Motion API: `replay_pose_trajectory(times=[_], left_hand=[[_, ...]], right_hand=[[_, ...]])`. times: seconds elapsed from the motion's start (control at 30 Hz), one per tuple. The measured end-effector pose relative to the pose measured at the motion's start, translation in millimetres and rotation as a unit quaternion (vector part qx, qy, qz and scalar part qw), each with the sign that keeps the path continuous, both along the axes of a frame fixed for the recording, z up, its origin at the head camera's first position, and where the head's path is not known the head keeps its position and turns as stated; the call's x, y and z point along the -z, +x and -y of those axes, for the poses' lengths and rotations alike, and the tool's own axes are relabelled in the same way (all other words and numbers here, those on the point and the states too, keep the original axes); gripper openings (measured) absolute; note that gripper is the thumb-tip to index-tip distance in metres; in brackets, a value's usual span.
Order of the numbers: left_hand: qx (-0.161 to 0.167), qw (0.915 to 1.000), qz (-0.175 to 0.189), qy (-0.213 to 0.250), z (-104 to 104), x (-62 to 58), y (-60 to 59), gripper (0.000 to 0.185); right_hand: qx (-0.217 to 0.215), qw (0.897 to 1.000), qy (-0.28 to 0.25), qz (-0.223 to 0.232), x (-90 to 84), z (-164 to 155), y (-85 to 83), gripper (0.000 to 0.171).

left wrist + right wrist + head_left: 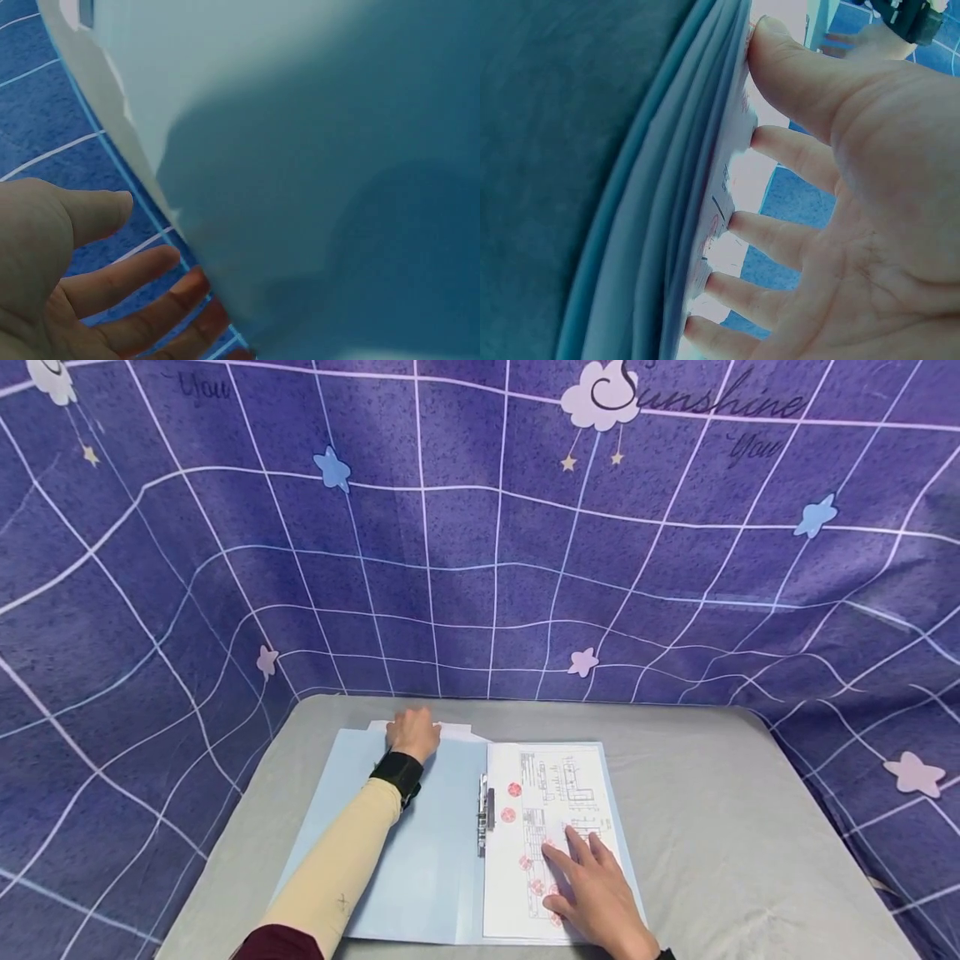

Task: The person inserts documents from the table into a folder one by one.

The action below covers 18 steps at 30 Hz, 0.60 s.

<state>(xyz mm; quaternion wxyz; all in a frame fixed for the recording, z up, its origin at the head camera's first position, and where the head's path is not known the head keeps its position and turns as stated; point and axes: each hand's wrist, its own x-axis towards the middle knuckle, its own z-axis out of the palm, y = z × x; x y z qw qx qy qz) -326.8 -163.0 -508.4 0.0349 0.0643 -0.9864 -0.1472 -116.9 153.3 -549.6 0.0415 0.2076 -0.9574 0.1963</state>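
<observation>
A light blue folder (408,860) lies spread flat, with a metal clip (482,814) at its spine. On its right side are printed white sheets (504,893) with line drawings and red stamp marks. My left hand (414,733) is at the top edge of the left cover, beside a white paper (456,730) that sticks out past that edge. In the left wrist view its thumb and fingers are spread apart near the blue cover (300,195). My right hand (600,893) rests its spread fingertips on the printed sheets; the right wrist view shows several stacked layers (671,187) under them.
The folder lies on a grey cloth-covered table (720,827). Behind it and at both sides hangs a purple-blue curtain (465,543) with a grid of lines, stars and clouds. A black band (397,772) is on the left wrist.
</observation>
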Motion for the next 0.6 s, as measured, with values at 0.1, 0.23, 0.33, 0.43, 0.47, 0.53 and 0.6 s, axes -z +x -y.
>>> replay_pose_trajectory(times=[0.1,0.23,0.33,0.43,0.47,0.53,0.6], left_hand=[[-0.004,0.9999,0.002,-0.013,0,6.5,-3.9,0.028],[-0.015,0.9997,0.011,-0.018,-1,12.9,-7.3,0.032],[-0.023,0.9994,0.018,-0.018,-3,16.9,-8.8,0.038],[-0.030,0.9993,0.014,-0.017,-4,20.7,-11.0,0.043],[-0.031,0.9993,0.011,-0.017,-5,22.0,-11.9,0.043],[-0.035,0.9993,0.004,-0.011,-5,24.3,-13.5,0.042],[-0.038,0.9993,0.000,-0.004,-6,26.6,-15.2,0.040]], right_hand=[[0.002,1.000,-0.003,-0.006,0.8,0,-0.1,0.066],[0.004,1.000,-0.002,-0.009,2.1,1,-1.6,0.066],[0.006,1.000,0.002,-0.005,2.9,1,-2.3,0.067],[0.011,1.000,0.004,-0.002,3.1,1,-2.5,0.066],[0.012,1.000,0.004,-0.002,2.9,1,-2.4,0.066],[0.013,1.000,0.001,-0.001,2.6,1,-2.2,0.066],[0.013,1.000,-0.002,0.001,2.3,2,-1.8,0.066]])
